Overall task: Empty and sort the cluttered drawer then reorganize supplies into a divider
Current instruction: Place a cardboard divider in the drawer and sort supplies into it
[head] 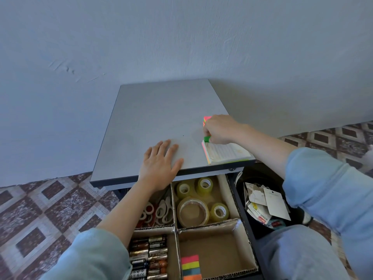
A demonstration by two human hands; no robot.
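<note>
My right hand (219,129) is closed on a small green item (207,139) at the right of the grey tabletop (153,114), just above a lined notepad (226,153); a neon sticky-note block (206,119) peeks out behind the hand. My left hand (159,162) rests flat and open on the table's front edge. Below, the open drawer holds a cardboard divider (232,221): scissors (159,209) at back left, tape rolls (193,209) at back right, batteries (149,257) at front left, coloured sticky tabs (190,266) at front right.
A dark bin (260,178) with paper scraps and a stapler packet stands right of the drawer. My knee in blue cloth (292,253) is beside it. Patterned floor tiles lie on both sides; a blue-grey wall is behind the table.
</note>
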